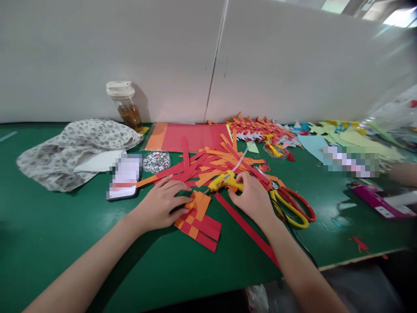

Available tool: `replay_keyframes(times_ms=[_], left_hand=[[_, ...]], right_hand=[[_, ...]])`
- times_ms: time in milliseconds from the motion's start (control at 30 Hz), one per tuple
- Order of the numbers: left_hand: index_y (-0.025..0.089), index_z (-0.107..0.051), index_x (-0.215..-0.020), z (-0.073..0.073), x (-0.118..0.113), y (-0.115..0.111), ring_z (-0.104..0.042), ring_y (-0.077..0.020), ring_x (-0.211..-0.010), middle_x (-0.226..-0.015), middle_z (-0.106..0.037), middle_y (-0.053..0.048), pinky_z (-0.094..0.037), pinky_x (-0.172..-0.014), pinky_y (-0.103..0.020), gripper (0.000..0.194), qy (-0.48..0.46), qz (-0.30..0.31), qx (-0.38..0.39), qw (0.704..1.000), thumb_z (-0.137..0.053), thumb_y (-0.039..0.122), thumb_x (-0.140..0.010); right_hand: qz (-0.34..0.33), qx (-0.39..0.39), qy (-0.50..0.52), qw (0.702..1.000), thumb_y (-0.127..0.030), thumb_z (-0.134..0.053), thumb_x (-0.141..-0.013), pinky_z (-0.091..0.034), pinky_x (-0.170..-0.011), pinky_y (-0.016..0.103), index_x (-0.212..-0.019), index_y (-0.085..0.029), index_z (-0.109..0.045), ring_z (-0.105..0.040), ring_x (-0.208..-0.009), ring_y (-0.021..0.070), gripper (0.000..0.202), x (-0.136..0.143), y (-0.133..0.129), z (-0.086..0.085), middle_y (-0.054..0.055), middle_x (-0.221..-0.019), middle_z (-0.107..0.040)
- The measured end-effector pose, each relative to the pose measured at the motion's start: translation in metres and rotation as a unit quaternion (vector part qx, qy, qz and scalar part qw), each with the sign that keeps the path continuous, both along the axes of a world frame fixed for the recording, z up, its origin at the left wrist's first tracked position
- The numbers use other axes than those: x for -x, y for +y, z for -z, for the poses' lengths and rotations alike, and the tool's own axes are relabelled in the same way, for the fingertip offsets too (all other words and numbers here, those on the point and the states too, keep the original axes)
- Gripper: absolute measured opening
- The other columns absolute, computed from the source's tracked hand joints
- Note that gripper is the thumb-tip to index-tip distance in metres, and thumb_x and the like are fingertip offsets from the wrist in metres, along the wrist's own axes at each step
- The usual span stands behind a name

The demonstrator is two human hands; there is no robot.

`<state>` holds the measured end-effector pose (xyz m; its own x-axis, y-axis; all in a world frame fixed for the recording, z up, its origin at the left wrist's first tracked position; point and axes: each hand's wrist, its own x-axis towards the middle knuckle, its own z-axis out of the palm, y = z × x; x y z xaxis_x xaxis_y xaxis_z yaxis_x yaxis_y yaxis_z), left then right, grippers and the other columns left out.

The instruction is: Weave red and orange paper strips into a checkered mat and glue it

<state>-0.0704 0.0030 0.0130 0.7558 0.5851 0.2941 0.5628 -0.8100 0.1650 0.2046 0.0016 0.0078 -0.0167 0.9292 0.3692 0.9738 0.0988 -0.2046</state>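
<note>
My left hand (164, 203) has its fingers on the left side of a woven orange and red paper piece (198, 228), holding it against the green table (153, 269). In my right hand (252, 195) is a yellow glue gun (221, 181), its tip pointing left, close to the upper edge of the woven piece. A long red strip (244, 226) runs from near the tip down under my right forearm. Loose orange and red strips (208, 163) lie in a heap behind both hands.
Red and yellow scissors (293, 206) and a black cord lie right of my right hand. At left are a phone (125, 176), a patterned cloth (78, 152) and a bottle (125, 104). Another person's hand (404, 174) is at far right, near a purple box (381, 202).
</note>
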Motion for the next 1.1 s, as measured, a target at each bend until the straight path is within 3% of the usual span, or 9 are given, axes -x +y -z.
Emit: replay_keyframes(times_ms=[133,267,367,433,567,800,967,1100], left_hand=[[0.023,-0.064,-0.092,0.001,-0.001,0.000,-0.059,-0.0187,-0.091,-0.096,-0.067,-0.002,-0.040,-0.090,-0.041,0.015,-0.032,0.013,-0.021,0.999,-0.052,0.029,-0.087],[0.019,-0.060,-0.080,0.006,-0.004,-0.001,-0.061,-0.0148,-0.073,-0.078,-0.067,-0.001,-0.046,-0.069,-0.030,0.014,-0.061,0.002,-0.036,0.998,-0.049,0.024,-0.088],[0.019,-0.058,-0.085,0.011,-0.007,-0.004,-0.062,-0.0129,-0.067,-0.077,-0.067,-0.001,-0.046,-0.058,-0.024,0.014,-0.101,-0.043,-0.029,0.994,-0.047,0.026,-0.089],[0.020,-0.056,-0.096,0.013,-0.008,-0.005,-0.063,-0.0121,-0.067,-0.080,-0.068,0.000,-0.047,-0.056,-0.023,0.014,-0.119,-0.066,0.015,0.991,-0.051,0.030,-0.087],[0.024,-0.049,-0.115,0.012,-0.010,-0.007,-0.064,-0.0115,-0.069,-0.084,-0.067,0.001,-0.049,-0.057,-0.021,0.036,-0.120,-0.076,0.107,0.984,-0.059,0.034,-0.082],[0.024,-0.048,-0.120,0.018,-0.018,-0.008,-0.066,-0.0171,-0.084,-0.101,-0.068,-0.004,-0.054,-0.067,-0.031,0.039,-0.126,-0.089,0.111,0.982,-0.057,0.027,-0.083],[0.027,-0.032,-0.135,0.013,-0.015,-0.008,-0.065,-0.0110,-0.090,-0.091,-0.071,0.002,-0.052,-0.083,-0.030,0.061,-0.181,0.021,0.244,0.953,-0.045,0.003,-0.081],[0.023,-0.045,-0.125,0.011,-0.012,-0.005,-0.065,-0.0101,-0.089,-0.090,-0.070,0.001,-0.052,-0.082,-0.028,0.055,-0.188,0.052,0.243,0.950,-0.040,-0.003,-0.076]], right_hand=[[0.022,0.008,0.019,1.000,-0.031,-0.059,-0.070,-0.040,-0.059,0.032,-0.083,-0.023,-0.041,-0.059,-0.077,0.0266,0.024,0.002,-0.002,-0.003,0.003,-0.078,-0.058],[0.025,-0.061,0.103,0.992,-0.032,-0.060,-0.072,-0.043,-0.062,0.032,-0.083,-0.023,-0.042,-0.060,-0.076,0.0243,0.023,0.003,-0.002,-0.005,0.003,-0.078,-0.059],[0.009,-0.125,0.166,0.978,-0.032,-0.060,-0.075,-0.045,-0.066,0.034,-0.082,-0.023,-0.041,-0.060,-0.078,0.0229,0.022,0.002,-0.002,-0.006,0.004,-0.083,-0.060],[-0.009,-0.143,0.192,0.971,-0.033,-0.060,-0.076,-0.047,-0.070,0.035,-0.083,-0.024,-0.040,-0.060,-0.083,0.0230,0.023,0.003,-0.002,-0.006,0.005,-0.088,-0.060],[-0.037,-0.145,0.203,0.968,-0.032,-0.061,-0.077,-0.049,-0.074,0.038,-0.085,-0.024,-0.040,-0.060,-0.091,0.0243,0.023,0.007,-0.003,-0.005,0.007,-0.093,-0.060],[-0.065,-0.161,0.179,0.968,-0.029,-0.060,-0.078,-0.050,-0.074,0.039,-0.086,-0.024,-0.040,-0.060,-0.092,0.0247,0.021,0.008,-0.003,-0.003,0.007,-0.092,-0.059],[-0.056,-0.174,0.176,0.967,-0.028,-0.062,-0.077,-0.050,-0.075,0.039,-0.085,-0.024,-0.040,-0.060,-0.092,0.0247,0.024,0.007,-0.003,-0.004,0.008,-0.092,-0.059],[-0.063,-0.173,0.177,0.967,-0.027,-0.061,-0.076,-0.050,-0.074,0.039,-0.085,-0.024,-0.040,-0.060,-0.092,0.0250,0.023,0.008,-0.004,-0.004,0.008,-0.092,-0.060]])
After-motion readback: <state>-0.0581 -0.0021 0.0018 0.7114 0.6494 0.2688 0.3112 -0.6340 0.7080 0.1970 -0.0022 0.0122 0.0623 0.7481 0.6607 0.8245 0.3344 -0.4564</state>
